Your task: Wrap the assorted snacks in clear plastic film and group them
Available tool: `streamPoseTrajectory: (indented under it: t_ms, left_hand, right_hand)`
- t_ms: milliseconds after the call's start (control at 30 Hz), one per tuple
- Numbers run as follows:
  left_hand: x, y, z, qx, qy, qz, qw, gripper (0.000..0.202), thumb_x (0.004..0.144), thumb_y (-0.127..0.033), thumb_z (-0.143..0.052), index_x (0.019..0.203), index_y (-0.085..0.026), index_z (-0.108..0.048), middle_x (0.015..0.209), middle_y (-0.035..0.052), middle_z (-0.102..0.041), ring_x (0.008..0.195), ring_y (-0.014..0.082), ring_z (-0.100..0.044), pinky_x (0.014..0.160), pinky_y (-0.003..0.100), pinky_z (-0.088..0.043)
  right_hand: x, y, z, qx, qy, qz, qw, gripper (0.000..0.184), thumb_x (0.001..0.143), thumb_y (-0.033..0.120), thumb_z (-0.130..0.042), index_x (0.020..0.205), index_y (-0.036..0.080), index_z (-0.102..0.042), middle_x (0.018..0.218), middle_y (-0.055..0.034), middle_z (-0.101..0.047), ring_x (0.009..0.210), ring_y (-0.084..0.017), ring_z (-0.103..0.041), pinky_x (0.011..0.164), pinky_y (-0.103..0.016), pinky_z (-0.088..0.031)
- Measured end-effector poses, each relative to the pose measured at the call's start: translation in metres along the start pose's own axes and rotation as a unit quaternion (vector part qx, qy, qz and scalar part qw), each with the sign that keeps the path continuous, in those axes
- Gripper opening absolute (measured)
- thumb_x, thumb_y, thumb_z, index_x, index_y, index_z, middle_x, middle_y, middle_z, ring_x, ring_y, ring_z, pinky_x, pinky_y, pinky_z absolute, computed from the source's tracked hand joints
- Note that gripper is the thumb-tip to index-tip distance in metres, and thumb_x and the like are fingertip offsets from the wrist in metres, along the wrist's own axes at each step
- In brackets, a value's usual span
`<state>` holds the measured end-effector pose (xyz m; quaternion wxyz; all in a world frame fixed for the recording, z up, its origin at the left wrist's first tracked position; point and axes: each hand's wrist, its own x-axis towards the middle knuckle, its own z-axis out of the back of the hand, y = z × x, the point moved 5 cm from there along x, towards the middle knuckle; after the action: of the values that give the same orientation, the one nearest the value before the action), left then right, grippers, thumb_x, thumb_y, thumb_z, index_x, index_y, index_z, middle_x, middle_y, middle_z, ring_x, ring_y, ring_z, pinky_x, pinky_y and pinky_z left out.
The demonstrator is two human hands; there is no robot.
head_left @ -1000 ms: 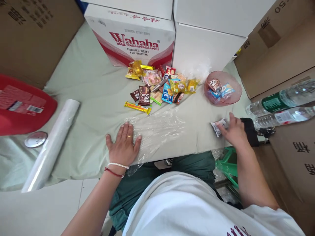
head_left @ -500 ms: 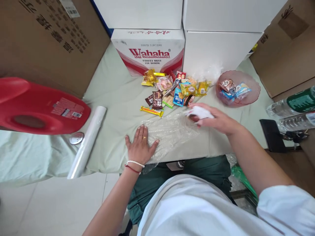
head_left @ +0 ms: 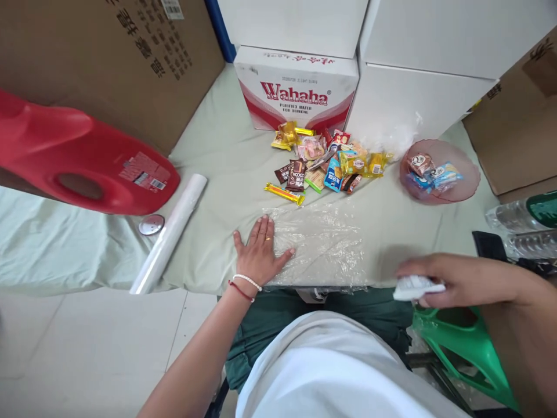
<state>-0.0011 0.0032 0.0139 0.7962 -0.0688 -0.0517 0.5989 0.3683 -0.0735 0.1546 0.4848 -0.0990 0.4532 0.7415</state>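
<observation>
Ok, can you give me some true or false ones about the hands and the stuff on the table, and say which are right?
1. The left hand touches the clear plastic film. True.
2. The right hand holds a white thing. True.
3. The pink bowl sits right of the snack pile. True.
4. The pink bowl is empty. False: wrapped snacks are in it.
5. The white roll lies beside the right hand. False: the white roll is left of the left hand.

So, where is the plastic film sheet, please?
In the head view, the plastic film sheet lies centrally on the table's near side, left edge under the left hand.
</observation>
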Motion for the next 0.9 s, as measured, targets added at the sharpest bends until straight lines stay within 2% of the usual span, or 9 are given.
streamPoseTrajectory:
  t_ms: [133, 200, 267, 333, 400, 467, 667, 800, 900]
  left_hand:
    - [0.001, 0.0, 0.0, 0.003, -0.001, 0.0, 1.0, 0.093, 0.098, -0.073, -0.038, 0.169, -0.014, -0.024, 0.172, 0.0224, -0.028, 0.16, 0.0403, -0.031, 0.125, 0.079, -0.003]
    - [0.001, -0.001, 0.0, -0.001, 0.002, -0.001, 1.0, 0.089, 0.1, -0.069, -0.035, 0.169, -0.014, -0.024, 0.172, 0.022, -0.028, 0.16, 0.0395, -0.031, 0.124, 0.08, -0.003]
    - [0.001, -0.001, 0.0, -0.006, 0.005, 0.003, 1.0, 0.082, 0.103, -0.063, -0.031, 0.168, -0.014, -0.024, 0.173, 0.0207, -0.028, 0.16, 0.0376, -0.031, 0.125, 0.079, -0.004]
    - [0.001, -0.001, 0.0, -0.011, 0.008, 0.011, 1.0, 0.076, 0.106, -0.057, -0.026, 0.168, -0.015, -0.025, 0.173, 0.0187, -0.028, 0.161, 0.0353, -0.03, 0.126, 0.078, -0.004]
    - [0.0, 0.0, 0.0, -0.015, 0.011, 0.015, 1.0, 0.072, 0.107, -0.053, -0.024, 0.168, -0.015, -0.026, 0.174, 0.0175, -0.027, 0.162, 0.0338, -0.029, 0.127, 0.076, -0.004]
    - [0.0, 0.0, 0.0, -0.019, 0.011, 0.014, 1.0, 0.071, 0.107, -0.051, -0.023, 0.168, -0.015, -0.027, 0.174, 0.0171, -0.027, 0.162, 0.0327, -0.028, 0.127, 0.075, -0.002]
    - [0.0, 0.0, 0.0, -0.036, -0.005, 0.01, 0.999, 0.069, 0.108, -0.05, -0.024, 0.168, -0.016, -0.027, 0.173, 0.0179, -0.028, 0.162, 0.0308, -0.029, 0.128, 0.073, 0.001]
    - [0.001, 0.0, -0.001, -0.043, -0.006, 0.01, 0.999, 0.07, 0.107, -0.051, -0.026, 0.168, -0.017, -0.027, 0.173, 0.0177, -0.028, 0.162, 0.0312, -0.029, 0.128, 0.074, 0.002]
    - [0.0, 0.001, -0.002, -0.043, -0.003, 0.013, 0.999, 0.071, 0.107, -0.052, -0.027, 0.168, -0.016, -0.026, 0.173, 0.0178, -0.028, 0.162, 0.0311, -0.028, 0.128, 0.074, 0.001]
  right_hand:
    - [0.037, 0.041, 0.026, 0.011, -0.192, 0.054, 0.98, 0.057, 0.094, 0.056, -0.065, 0.143, 0.027, -0.063, 0.138, -0.0108, -0.068, 0.119, -0.03, -0.068, 0.1, -0.039, -0.056]
    - [0.08, 0.068, 0.018, 0.003, -0.258, 0.069, 0.964, 0.056, 0.097, 0.056, -0.062, 0.143, 0.024, -0.061, 0.139, -0.0123, -0.066, 0.12, -0.028, -0.066, 0.103, -0.04, -0.055]
    - [0.121, 0.087, -0.002, -0.036, -0.3, 0.025, 0.953, 0.061, 0.099, 0.054, -0.061, 0.15, 0.022, -0.055, 0.154, -0.0151, -0.054, 0.132, -0.03, -0.059, 0.109, -0.043, -0.052]
    - [0.153, 0.097, -0.028, -0.103, -0.27, -0.039, 0.957, 0.075, 0.095, 0.055, -0.067, 0.159, 0.022, -0.046, 0.171, -0.0169, -0.034, 0.143, -0.038, -0.049, 0.109, -0.05, -0.052]
    - [0.169, 0.099, -0.05, -0.156, -0.189, -0.072, 0.967, 0.088, 0.09, 0.054, -0.076, 0.164, 0.024, -0.039, 0.177, -0.0145, -0.019, 0.146, -0.043, -0.043, 0.106, -0.054, -0.053]
    - [0.172, 0.099, -0.059, -0.184, -0.132, -0.07, 0.971, 0.086, 0.09, 0.049, -0.077, 0.164, 0.027, -0.039, 0.177, -0.0127, -0.023, 0.144, -0.042, -0.046, 0.105, -0.052, -0.054]
    - [0.167, 0.089, -0.043, -0.211, -0.147, -0.021, 0.966, 0.056, 0.097, 0.039, -0.068, 0.15, 0.027, -0.055, 0.145, -0.0131, -0.062, 0.127, -0.034, -0.061, 0.089, -0.041, -0.057]
    - [0.157, 0.061, -0.027, -0.174, -0.211, -0.087, 0.958, 0.052, 0.099, 0.042, -0.064, 0.147, 0.026, -0.059, 0.136, -0.0142, -0.066, 0.116, -0.034, -0.066, 0.083, -0.039, -0.054]
    - [0.148, 0.057, -0.022, -0.12, -0.279, -0.087, 0.949, 0.055, 0.099, 0.049, -0.063, 0.148, 0.024, -0.058, 0.136, -0.0142, -0.066, 0.112, -0.032, -0.067, 0.086, -0.038, -0.053]
